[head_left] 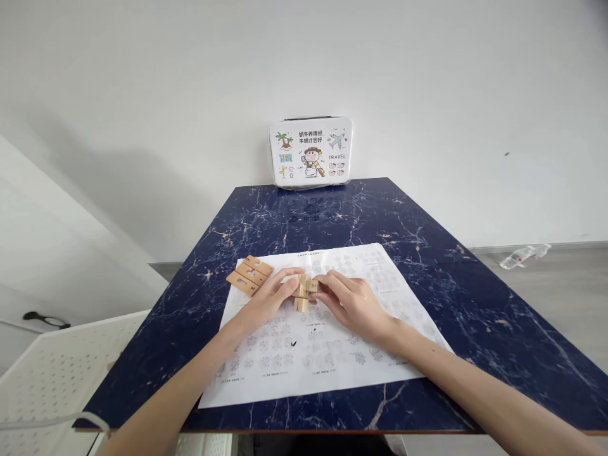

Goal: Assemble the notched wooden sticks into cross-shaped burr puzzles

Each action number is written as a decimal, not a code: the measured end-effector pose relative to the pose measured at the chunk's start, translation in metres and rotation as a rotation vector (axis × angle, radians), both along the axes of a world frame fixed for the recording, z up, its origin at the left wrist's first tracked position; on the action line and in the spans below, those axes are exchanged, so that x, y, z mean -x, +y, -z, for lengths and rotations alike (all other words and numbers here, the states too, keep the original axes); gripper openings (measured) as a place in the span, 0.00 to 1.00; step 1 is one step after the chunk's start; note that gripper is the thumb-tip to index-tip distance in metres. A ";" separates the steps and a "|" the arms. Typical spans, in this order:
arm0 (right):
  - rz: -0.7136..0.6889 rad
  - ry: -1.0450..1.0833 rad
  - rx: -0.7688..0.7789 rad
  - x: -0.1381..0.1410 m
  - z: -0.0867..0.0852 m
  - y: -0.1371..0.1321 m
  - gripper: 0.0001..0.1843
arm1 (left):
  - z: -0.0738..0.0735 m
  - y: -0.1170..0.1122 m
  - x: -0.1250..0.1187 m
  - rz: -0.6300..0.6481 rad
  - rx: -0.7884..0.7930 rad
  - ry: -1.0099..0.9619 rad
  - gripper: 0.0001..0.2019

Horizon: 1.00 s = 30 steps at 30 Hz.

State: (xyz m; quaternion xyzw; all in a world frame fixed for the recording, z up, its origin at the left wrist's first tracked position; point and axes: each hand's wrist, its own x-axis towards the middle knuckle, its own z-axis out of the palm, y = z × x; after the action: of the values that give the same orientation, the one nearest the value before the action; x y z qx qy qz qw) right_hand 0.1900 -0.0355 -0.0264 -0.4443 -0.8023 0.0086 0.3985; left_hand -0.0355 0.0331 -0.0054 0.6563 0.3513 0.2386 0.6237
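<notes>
Left hand (274,294) and right hand (354,301) grip the wooden block cluster (301,292) over the printed sheet (332,380), pinching from opposite sides — an uneven twist could work a piece loose.

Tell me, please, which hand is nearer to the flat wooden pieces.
Left. The left hand is just right of the flat wooden pieces; the right hand is farther right, beyond the wooden blocks.

Pale wooden block cluster (301,304), knobbly, dark-marked, held between left hand (273,296) and right hand (356,301)
</notes>
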 end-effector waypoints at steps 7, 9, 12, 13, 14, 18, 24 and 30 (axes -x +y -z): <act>-0.041 0.195 0.160 0.002 0.000 -0.001 0.13 | 0.003 -0.001 -0.002 0.134 0.132 -0.144 0.29; -0.051 0.210 0.196 0.003 0.001 0.000 0.12 | 0.002 -0.001 -0.004 0.151 0.170 -0.207 0.29; -0.080 0.204 0.234 0.005 0.004 0.001 0.11 | 0.000 -0.002 -0.007 0.170 0.207 -0.262 0.28; -0.086 0.209 0.242 0.005 0.004 0.001 0.12 | -0.001 -0.002 -0.007 0.180 0.222 -0.268 0.28; -0.089 0.220 0.246 0.005 0.005 0.001 0.11 | -0.002 -0.002 -0.008 0.188 0.237 -0.271 0.29; -0.073 0.284 0.242 0.004 0.002 0.002 0.10 | -0.003 -0.001 -0.008 0.181 0.264 -0.251 0.30; -0.019 0.409 0.298 0.002 -0.005 0.004 0.11 | -0.004 0.001 -0.007 0.039 0.148 -0.196 0.19; -0.019 0.430 0.293 0.001 -0.004 0.005 0.12 | -0.004 0.004 -0.005 -0.028 0.197 -0.261 0.17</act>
State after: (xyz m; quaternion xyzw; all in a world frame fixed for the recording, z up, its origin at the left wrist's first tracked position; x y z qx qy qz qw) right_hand 0.1890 -0.0304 -0.0223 -0.4776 -0.6934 0.2226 0.4914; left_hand -0.0302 0.0372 -0.0017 0.5505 0.2979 0.2951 0.7219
